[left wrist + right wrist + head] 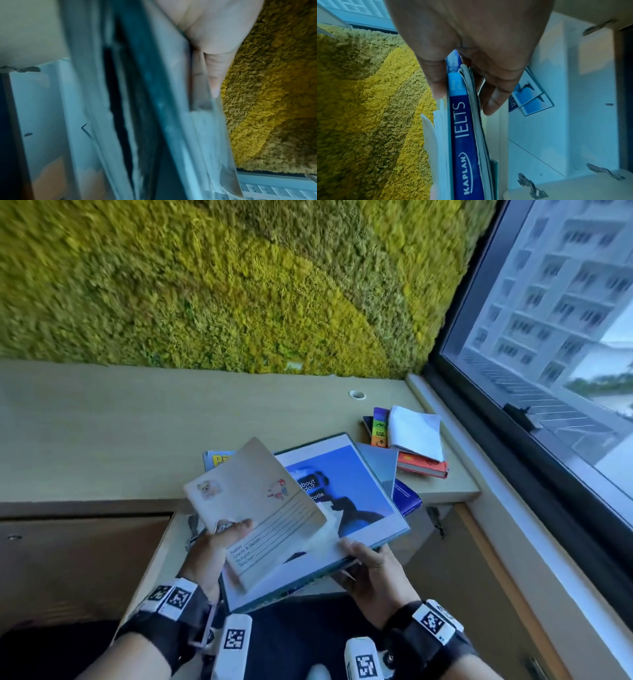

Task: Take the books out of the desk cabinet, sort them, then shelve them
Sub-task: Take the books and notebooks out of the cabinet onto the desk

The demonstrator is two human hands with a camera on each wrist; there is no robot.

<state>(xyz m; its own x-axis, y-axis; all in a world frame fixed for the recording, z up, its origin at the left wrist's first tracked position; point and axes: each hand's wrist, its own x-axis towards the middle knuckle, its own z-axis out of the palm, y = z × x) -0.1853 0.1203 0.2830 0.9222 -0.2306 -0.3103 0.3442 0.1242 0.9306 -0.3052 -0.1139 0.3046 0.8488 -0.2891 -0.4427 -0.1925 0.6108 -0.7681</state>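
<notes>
Both hands hold a stack of books over the desk's front edge. On top lies a beige notebook [253,508] with cartoon stickers and name lines. Under it is a large white-bordered book with a blue cover picture [346,484]. My left hand [226,537] grips the stack's left side, thumb [214,75] pressed on the notebook. My right hand [356,556] grips the near right corner. In the right wrist view my right hand's thumb and fingers clamp a blue Kaplan IELTS spine [464,128] among thinner books. Another blue IELTS book [530,94] lies inside the cabinet.
More books lie on the desk [102,433] at right: a yellow-lettered one [217,458], a grey one [380,463], a dark blue one [406,496], a red one [423,465] under white paper [416,431]. The cabinet door [479,577] stands open. A window [548,337] runs along the right.
</notes>
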